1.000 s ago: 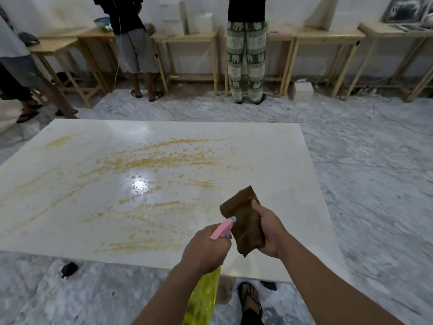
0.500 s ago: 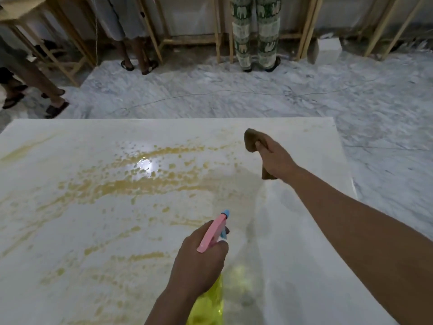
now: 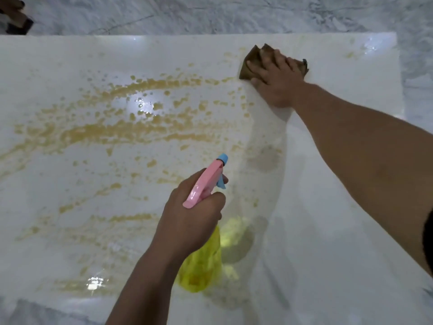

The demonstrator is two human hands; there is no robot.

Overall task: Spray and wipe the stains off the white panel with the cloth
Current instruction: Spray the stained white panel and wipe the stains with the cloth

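The white panel lies flat on the floor and fills most of the view. Yellow-brown stains streak and spot its left and middle parts. My right hand presses a brown cloth flat on the panel near its far right corner, fingers spread over it. My left hand holds a spray bottle above the near middle of the panel. The bottle has a yellow body and a pink head with a blue nozzle pointing away from me. The panel's right side looks free of stains.
Grey marbled floor runs beyond the panel's far edge and along its right side. A person's sandalled foot shows at the top left corner. Wet glare spots sit on the panel at the middle and near left.
My view has tilted down and closer to the panel. My right hand has carried the cloth from in front of me out to the far right part and laid it flat. The bottle stays held.
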